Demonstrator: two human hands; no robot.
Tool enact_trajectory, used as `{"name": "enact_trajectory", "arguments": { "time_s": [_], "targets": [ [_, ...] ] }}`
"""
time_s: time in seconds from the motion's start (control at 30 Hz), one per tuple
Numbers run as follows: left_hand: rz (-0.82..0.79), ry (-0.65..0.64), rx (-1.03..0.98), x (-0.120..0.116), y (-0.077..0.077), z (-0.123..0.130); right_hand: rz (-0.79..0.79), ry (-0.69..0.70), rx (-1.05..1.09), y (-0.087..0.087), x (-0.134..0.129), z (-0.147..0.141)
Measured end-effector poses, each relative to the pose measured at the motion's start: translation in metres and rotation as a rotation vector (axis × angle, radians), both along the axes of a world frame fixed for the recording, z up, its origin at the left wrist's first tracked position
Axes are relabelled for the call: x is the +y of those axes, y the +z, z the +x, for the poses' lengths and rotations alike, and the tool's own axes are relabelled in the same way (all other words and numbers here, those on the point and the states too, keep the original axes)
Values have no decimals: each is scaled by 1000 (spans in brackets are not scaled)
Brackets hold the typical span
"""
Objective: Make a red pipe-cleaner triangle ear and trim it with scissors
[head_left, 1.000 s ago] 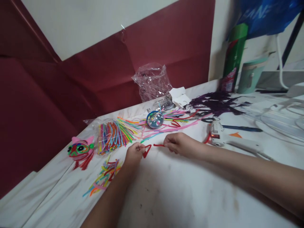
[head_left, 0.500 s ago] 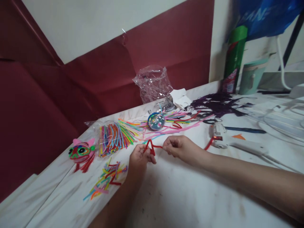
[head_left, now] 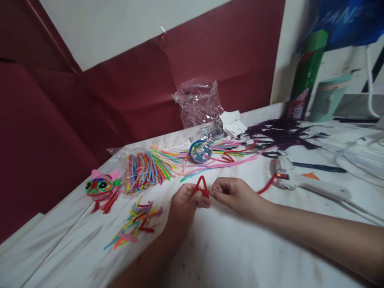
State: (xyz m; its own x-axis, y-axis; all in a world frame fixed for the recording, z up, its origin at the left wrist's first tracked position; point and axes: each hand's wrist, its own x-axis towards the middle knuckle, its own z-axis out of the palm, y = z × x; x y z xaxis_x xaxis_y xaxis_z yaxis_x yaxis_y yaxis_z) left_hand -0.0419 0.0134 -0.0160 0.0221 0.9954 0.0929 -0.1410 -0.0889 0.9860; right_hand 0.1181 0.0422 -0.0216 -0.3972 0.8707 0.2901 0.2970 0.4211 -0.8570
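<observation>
A red pipe cleaner (head_left: 201, 180), bent into a small triangle with a peak at the top, is pinched in my left hand (head_left: 186, 200). My right hand (head_left: 229, 192) closes thumb and fingers at the right corner of the same pipe cleaner, very near the left fingertips. Beyond my hands sits a clear ball with coloured bits (head_left: 201, 152). Left of my left forearm lies a pile of short cut pipe cleaners (head_left: 139, 222). A pink and red animal figure (head_left: 102, 188) with big eyes stands at the far left.
A clear bag of long coloured pipe cleaners (head_left: 144, 170) lies behind the cut pile. On the right is a white glue gun (head_left: 315, 186), a red strip (head_left: 267, 185) by it. Farther back are purple strands (head_left: 279, 132), a pale green cup (head_left: 328, 98) and a crumpled clear bag (head_left: 199, 102).
The red strand that stretched between my hands is now drawn in, and my hands are closer together. The triangle shows more clearly. The whole view has shifted slightly.
</observation>
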Motion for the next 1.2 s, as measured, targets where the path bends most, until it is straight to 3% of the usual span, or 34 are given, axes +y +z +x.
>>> {"name": "enact_trajectory", "arguments": {
  "time_s": [0.8,1.07,1.2],
  "targets": [
    [27,-20,61,-8,7,3,29,45,-6,4,-6,-1],
    [-3,4,-4,-1,2,0,5,48,19,5,-4,0],
    [-9,17,-53,0,1,-1,-5,-16,23,6,-5,0]
  ]
}}
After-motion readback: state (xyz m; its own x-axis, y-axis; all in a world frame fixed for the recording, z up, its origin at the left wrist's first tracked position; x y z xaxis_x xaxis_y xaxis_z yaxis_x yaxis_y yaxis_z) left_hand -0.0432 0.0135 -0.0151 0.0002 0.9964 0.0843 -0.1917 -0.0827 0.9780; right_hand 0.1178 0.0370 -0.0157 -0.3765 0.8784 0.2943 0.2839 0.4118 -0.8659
